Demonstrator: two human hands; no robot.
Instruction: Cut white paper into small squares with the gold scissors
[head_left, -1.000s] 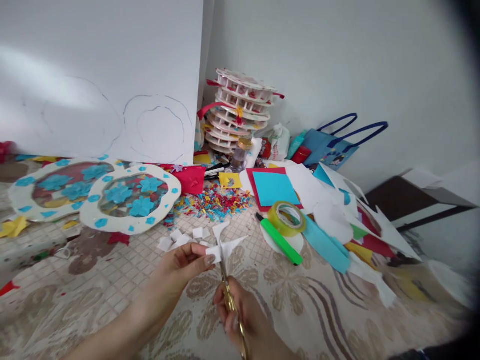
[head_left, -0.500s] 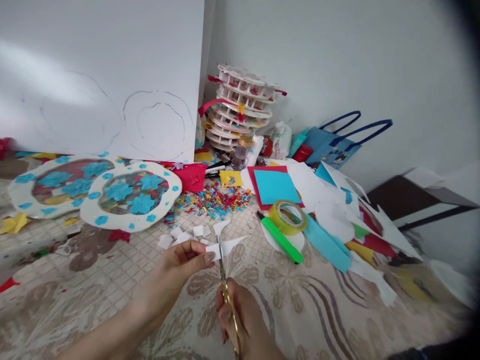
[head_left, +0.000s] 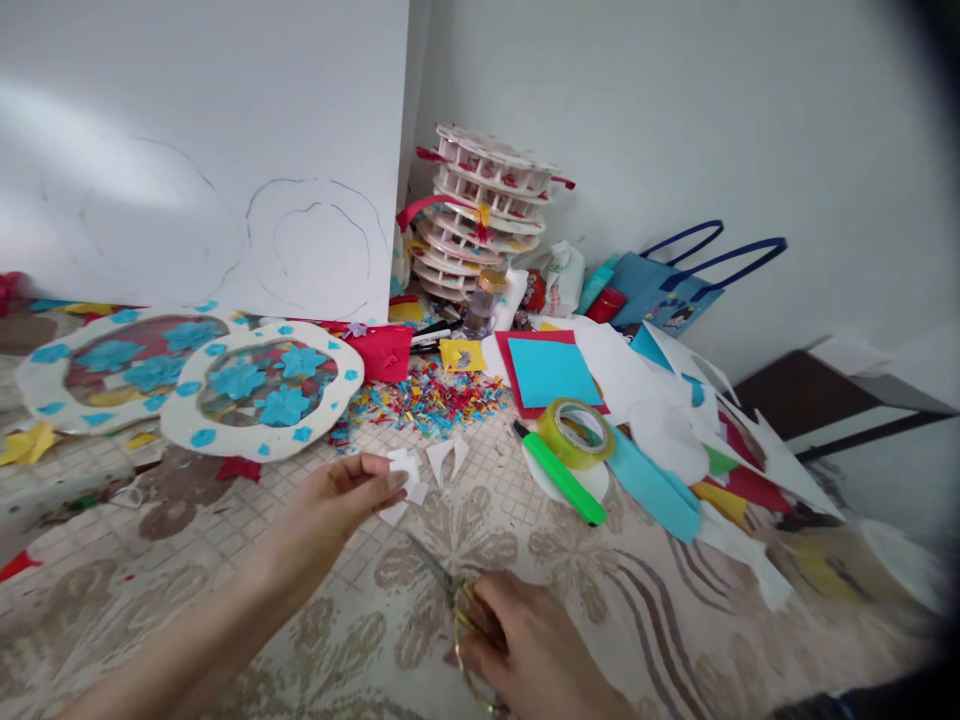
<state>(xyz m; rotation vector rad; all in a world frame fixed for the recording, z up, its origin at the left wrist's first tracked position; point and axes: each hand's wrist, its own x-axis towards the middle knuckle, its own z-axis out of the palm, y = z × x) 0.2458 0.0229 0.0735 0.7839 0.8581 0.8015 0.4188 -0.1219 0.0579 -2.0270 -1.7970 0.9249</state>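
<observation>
My left hand [head_left: 349,495] pinches a small piece of white paper [head_left: 406,474] between thumb and fingers, just above several small white squares that it partly hides. In my right hand [head_left: 525,640] are gold-handled scissors [head_left: 450,590], their blades pointing up and left, apart from the paper. Curved white paper offcuts [head_left: 447,458] lie on the patterned cloth [head_left: 480,530] a little to the right of my left hand. Beyond them spreads a heap of tiny coloured paper bits [head_left: 435,395].
Two white rings with blue paper flowers [head_left: 262,390] lie at left. A green marker [head_left: 562,480], a tape roll [head_left: 576,434] and a blue paper sheet [head_left: 553,372] are right. Behind stand a tiered white structure [head_left: 484,210], a jar [head_left: 485,303] and a blue bag [head_left: 660,290].
The scissors have come away from the white paper and moved down toward me. A cut piece now lies on the cloth. My left hand has shifted slightly left and up.
</observation>
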